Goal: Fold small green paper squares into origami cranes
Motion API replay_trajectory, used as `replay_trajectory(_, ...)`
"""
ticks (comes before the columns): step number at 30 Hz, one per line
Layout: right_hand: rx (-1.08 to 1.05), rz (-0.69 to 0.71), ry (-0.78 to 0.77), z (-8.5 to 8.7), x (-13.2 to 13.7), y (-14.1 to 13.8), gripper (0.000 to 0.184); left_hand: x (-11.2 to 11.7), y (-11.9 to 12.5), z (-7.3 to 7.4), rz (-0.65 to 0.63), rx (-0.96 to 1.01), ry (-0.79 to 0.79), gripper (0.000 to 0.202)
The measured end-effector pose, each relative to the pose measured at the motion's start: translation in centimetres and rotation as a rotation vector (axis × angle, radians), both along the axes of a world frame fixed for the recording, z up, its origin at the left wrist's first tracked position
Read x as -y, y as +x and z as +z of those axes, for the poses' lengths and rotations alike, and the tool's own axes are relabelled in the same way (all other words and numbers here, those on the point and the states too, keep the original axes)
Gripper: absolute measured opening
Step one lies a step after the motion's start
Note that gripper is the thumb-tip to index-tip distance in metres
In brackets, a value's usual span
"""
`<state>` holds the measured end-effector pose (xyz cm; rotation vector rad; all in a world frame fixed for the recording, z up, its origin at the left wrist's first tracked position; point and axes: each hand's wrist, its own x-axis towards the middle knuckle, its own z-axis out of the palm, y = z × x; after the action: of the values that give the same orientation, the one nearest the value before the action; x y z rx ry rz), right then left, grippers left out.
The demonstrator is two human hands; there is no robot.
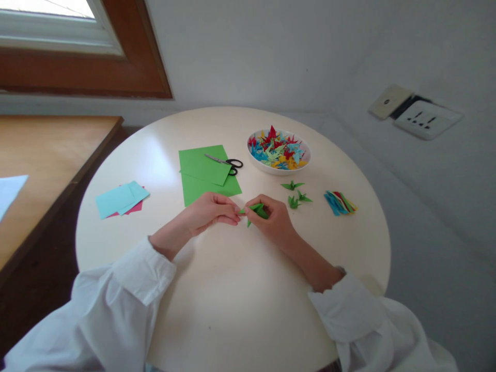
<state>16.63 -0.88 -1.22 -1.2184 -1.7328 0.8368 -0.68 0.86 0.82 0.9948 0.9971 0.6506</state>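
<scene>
Between my hands, above the middle of the round white table [232,289], is a green paper crane [258,208]. My right hand [273,219] grips its body, fingers curled round it. The fingertips of my left hand [217,211] pinch its pointed left end. Part of the crane is hidden behind my right fingers. Just right of my right hand lie several finished green paper cranes [293,201]. Green paper sheets [201,168] lie beyond my left hand, with black-handled scissors [225,161] resting across them, blades pointing left.
A white bowl [279,170] full of coloured paper cranes stands at the back right. Folded coloured paper strips [340,203] lie at the right. Light blue paper pieces [120,199] overlap red ones at the left. A wooden desk [54,150] stands left of the table, and walls rise behind and right.
</scene>
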Motion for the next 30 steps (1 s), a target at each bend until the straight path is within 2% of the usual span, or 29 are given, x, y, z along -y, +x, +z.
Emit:
replay_trajectory(14,-0.020,0.001,-0.023,0.0,-0.1,0.0,0.012,0.2,0.2,0.9,0.021,-0.066,0.034,0.012)
replay_trajectory(22,0.005,-0.016,0.008,-0.2,-0.2,0.1,0.013,-0.2,0.1,-0.1,-0.015,-0.012,0.111,0.032)
replay_trajectory(30,-0.001,-0.019,0.005,-0.1,-0.2,0.0,0.012,-0.2,0.2,0.0,-0.002,-0.027,0.155,0.037)
